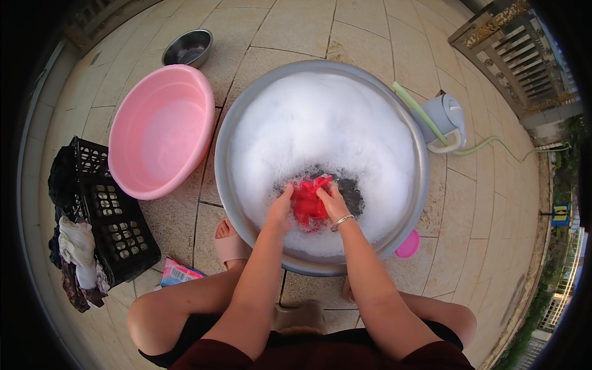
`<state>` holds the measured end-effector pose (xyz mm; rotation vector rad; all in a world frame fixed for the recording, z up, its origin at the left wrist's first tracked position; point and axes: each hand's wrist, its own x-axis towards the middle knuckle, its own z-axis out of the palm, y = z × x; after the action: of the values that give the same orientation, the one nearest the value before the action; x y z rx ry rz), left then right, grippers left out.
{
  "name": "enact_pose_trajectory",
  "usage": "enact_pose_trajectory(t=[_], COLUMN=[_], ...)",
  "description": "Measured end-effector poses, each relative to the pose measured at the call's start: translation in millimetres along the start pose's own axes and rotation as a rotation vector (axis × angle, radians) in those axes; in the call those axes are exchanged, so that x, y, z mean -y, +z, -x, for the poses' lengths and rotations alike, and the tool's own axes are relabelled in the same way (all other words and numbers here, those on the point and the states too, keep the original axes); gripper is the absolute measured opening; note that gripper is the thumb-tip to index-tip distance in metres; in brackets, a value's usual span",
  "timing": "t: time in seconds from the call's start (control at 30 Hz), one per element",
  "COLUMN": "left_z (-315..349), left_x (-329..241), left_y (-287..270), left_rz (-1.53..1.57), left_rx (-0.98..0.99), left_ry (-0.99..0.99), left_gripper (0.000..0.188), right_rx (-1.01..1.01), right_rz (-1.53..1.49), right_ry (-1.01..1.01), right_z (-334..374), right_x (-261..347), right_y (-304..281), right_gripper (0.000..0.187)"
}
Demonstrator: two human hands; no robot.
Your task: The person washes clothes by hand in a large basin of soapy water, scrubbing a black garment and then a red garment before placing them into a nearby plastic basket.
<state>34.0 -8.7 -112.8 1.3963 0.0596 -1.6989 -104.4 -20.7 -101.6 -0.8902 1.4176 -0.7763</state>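
Note:
A wet red cloth (310,200) is bunched up at the near side of a wide grey metal basin (421,179) full of thick white foam (308,123). My left hand (282,202) grips its left side, with the fingertips partly hidden in the suds. On the other side, my right hand (333,202) pinches a raised fold between thumb and fingers. A silver bangle (341,222) circles my right wrist. Foam is parted around the cloth, and dark water or dark fabric (351,196) shows beside my right hand; I cannot tell which.
Left of the basin stand a pink tub (203,132), a small metal bowl (189,48) and a black crate (117,219) with clothes (79,246) hanging over it. A colourful packet (179,273) lies nearby. To the right are a grey jug (449,117), a green hose (422,114) and a pink dipper (407,245).

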Motion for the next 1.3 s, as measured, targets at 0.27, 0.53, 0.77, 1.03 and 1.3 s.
enact_pose_trajectory(t=[0.27, 0.53, 0.77, 1.03, 1.3], left_z=[-54.8, 23.6, 12.7, -15.4, -22.7], left_x=[37.5, -1.1, 2.9, 26.0, 39.3], left_y=[-48.1, 13.5, 4.3, -7.2, -22.0], left_rz=[0.331, 0.136, -0.509, 0.020, 0.441], left_rx=[0.489, 0.235, 0.038, 0.116, 0.367], left_ry=[0.015, 0.221, 0.142, -0.092, -0.028], left_gripper=[0.023, 0.018, 0.058, 0.042, 0.021], right_rx=[-0.046, -0.196, 0.210, 0.123, -0.161], right_rz=[0.771, 0.440, 1.077, 0.514, 0.723], right_ry=[-0.222, -0.735, 0.375, -0.113, -0.302], right_z=[52.5, 48.4, 6.6, 11.1, 47.1], right_x=[37.8, 24.4, 31.0, 8.3, 35.4], right_y=[65.7, 53.2, -17.8, 40.7, 53.1], right_gripper=[0.037, 0.026, 0.052, 0.046, 0.042])
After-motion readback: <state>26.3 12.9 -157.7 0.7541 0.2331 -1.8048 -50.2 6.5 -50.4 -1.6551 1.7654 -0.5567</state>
